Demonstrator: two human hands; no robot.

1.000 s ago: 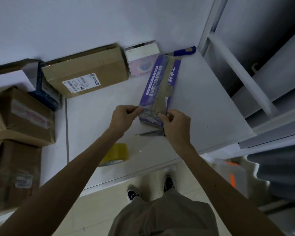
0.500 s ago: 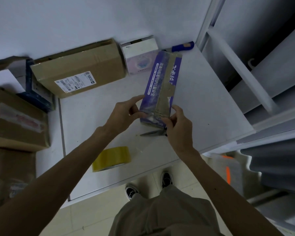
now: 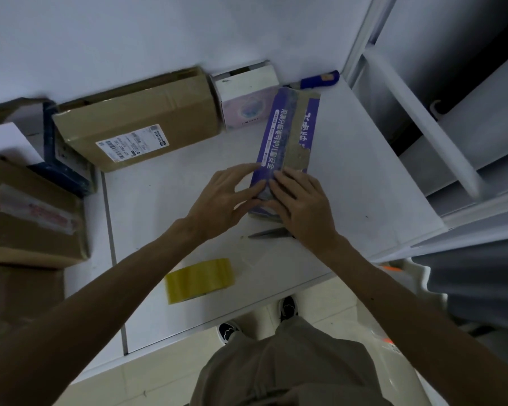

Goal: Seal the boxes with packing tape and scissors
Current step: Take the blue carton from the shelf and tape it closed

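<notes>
As seen from above, lying flat on the white table [image 3: 364, 186]: purple box [image 3: 276, 136], long axis running away toward the wall, near end toward the person. Brown tape strip [image 3: 298, 127] along its top face, ragged near the hands.

Left hand [image 3: 226, 197]: flat, fingers straight and spread, tips pressing on the box's near-left edge, gripping nothing. Right hand [image 3: 302, 206]: also flat, fingers straight and together, palm down over the box's near end, curled round nothing. Fingertips of the two hands close together on the top face.

Scissors [image 3: 272, 233]: on the table just beside the box's near end, blades closed and pointing left, handles hidden under the right wrist.

Yellow roll [image 3: 200, 279]: near the table's front edge, well apart from the box, untouched.

Further out:
- White box [image 3: 244, 98] just beside the purple box's far-left corner, against the wall.
- Carton [image 3: 141, 118] left of that, shipping label up.
- Blue handle [image 3: 320, 80] by the wall past the box's far end; rest of the tool hidden.
- More cartons [image 3: 33, 215] stacked at far left.
- White shelving [image 3: 423, 127] at right.
- Shoes [image 3: 288, 307] on a tiled floor below the table edge.
</notes>
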